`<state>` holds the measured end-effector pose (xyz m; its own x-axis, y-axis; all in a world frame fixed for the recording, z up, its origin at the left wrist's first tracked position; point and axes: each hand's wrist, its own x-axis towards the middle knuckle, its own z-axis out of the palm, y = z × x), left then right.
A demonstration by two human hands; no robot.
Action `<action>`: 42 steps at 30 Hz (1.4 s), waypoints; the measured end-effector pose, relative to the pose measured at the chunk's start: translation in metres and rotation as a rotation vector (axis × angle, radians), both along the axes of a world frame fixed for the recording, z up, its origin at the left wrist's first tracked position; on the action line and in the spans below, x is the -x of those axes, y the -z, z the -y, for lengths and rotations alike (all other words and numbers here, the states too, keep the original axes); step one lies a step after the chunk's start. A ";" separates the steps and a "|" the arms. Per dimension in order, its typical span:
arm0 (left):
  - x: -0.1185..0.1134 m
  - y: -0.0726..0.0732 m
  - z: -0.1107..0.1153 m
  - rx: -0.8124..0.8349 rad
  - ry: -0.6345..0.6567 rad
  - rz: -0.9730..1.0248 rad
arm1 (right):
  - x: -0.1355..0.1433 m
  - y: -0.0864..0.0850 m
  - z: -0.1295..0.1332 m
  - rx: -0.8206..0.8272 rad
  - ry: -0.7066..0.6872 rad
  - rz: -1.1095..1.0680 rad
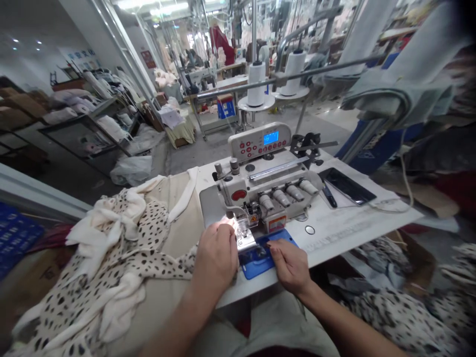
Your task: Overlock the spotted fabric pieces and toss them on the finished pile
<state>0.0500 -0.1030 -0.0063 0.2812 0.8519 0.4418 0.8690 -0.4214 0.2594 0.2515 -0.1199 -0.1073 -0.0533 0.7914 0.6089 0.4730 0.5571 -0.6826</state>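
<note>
1. The white worktop meets a beige surface on the left.
2. A sewing machine stands mid-worktop, with a blue plate at its near side.
3. Dark-spotted cream fabric lies heaped across the beige surface, trailing right towards the machine.
4. Far right lies a black phone, a slim dark tool just left of it.

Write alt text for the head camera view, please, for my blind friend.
A person's left hand is at a sewing machine's lit needle area, right hand at a blue plate; spotted fabric lies to the left.
</note>
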 end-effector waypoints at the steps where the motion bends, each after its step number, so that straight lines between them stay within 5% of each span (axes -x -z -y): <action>1: 0.002 -0.002 -0.004 0.025 -0.009 -0.007 | 0.000 0.000 0.000 -0.007 -0.005 -0.015; 6: 0.010 -0.006 -0.010 0.077 -0.027 0.008 | -0.005 -0.004 -0.001 -0.022 -0.064 -0.077; 13: 0.019 0.000 0.013 0.050 -0.069 0.033 | 0.010 -0.016 0.011 -0.010 -0.201 -0.097; 22: 0.022 -0.010 0.030 0.029 -0.098 -0.004 | 0.066 -0.034 0.023 0.470 -0.271 -0.327; 27: 0.002 -0.005 0.046 0.162 -0.012 0.123 | 0.058 -0.034 0.027 0.637 -0.309 -0.535; 33: -0.039 0.011 0.043 0.135 0.078 0.232 | 0.028 -0.020 0.029 0.676 -0.072 -0.861; 38: -0.037 0.011 0.041 0.154 0.087 0.302 | 0.011 -0.024 0.025 0.564 0.020 -0.664; 42: 0.009 -0.012 0.049 0.166 0.078 0.368 | 0.007 -0.029 0.031 0.439 -0.037 -0.319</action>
